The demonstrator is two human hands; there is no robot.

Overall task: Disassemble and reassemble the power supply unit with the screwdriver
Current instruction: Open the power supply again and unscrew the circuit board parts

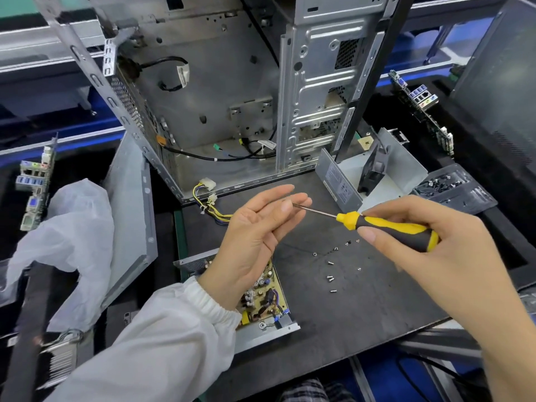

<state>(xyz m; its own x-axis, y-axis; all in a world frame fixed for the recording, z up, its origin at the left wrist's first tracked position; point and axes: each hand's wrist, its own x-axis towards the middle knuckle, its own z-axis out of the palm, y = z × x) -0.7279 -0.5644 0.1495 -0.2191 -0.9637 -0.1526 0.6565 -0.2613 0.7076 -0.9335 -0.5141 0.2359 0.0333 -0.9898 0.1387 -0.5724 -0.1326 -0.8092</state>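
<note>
My right hand [429, 242] grips the yellow-and-black screwdriver [388, 227] by its handle, the shaft pointing left. My left hand [258, 227] is raised palm up with nearly straight fingers, and the screwdriver tip touches its fingertips. Whether a screw sits on the tip cannot be told. Below my left hand lies the opened power supply base with its circuit board [266, 297] and yellow wire bundle [211, 207]. The power supply's grey metal cover [377, 172], with a black fan inside, stands at the back right. Several loose screws [330, 277] lie on the black mat [362, 314].
An empty computer case [217, 97] stands open behind the mat. A grey side panel [130, 216] and a white cloth [72, 242] lie left. Motherboards [420, 105] stand at both sides. A black tray of screws [452, 187] sits at right.
</note>
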